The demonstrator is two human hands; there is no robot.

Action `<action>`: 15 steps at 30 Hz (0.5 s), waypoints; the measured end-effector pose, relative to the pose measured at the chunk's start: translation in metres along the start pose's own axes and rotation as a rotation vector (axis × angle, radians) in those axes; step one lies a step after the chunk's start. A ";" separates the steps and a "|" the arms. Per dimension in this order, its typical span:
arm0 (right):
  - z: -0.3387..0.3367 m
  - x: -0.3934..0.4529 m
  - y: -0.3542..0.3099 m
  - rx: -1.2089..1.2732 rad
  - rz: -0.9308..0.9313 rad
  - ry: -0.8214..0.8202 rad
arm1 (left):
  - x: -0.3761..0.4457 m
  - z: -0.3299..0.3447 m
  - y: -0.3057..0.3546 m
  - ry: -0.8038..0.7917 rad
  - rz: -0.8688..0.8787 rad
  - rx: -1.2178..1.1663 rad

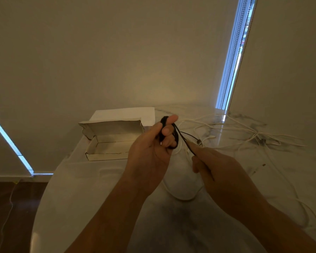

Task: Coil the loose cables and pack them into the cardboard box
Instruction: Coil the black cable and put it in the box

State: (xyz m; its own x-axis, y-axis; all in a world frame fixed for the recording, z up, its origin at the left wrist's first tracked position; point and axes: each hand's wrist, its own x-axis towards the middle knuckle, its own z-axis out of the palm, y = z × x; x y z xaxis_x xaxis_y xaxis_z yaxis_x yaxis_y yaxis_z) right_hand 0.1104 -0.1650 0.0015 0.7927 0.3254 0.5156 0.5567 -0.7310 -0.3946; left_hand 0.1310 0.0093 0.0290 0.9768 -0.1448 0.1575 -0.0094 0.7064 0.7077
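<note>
Just right of frame centre, the left hand point(153, 143) clamps a small black cable coil point(165, 132) between thumb and fingers, while the right hand point(217, 167) pinches the black tail running down-right from it. Left of both hands, nearer the left one, the open cardboard box point(108, 143) lies lengthwise across the frame; loose white cables point(244, 132) sprawl at right on the white table point(98, 198).

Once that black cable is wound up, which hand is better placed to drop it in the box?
Probably the left hand: it already holds the black cable coil and is nearest the open cardboard box. The right hand only pinches the loose tail.
</note>
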 end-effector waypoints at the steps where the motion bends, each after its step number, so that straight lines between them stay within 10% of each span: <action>1: 0.000 0.000 0.000 0.002 -0.002 -0.011 | 0.001 -0.002 0.001 0.018 0.020 -0.009; 15: -0.008 -0.006 -0.020 -0.031 -0.030 -0.051 | 0.010 -0.012 0.001 0.106 0.154 -0.078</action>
State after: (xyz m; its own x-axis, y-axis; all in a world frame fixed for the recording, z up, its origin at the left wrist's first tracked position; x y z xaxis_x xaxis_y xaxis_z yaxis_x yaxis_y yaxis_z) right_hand 0.0929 -0.1576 0.0127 0.7877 0.3771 0.4872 0.5731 -0.7386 -0.3549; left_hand 0.1431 0.0170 0.0227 0.9822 0.0395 0.1836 -0.1476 0.7668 0.6247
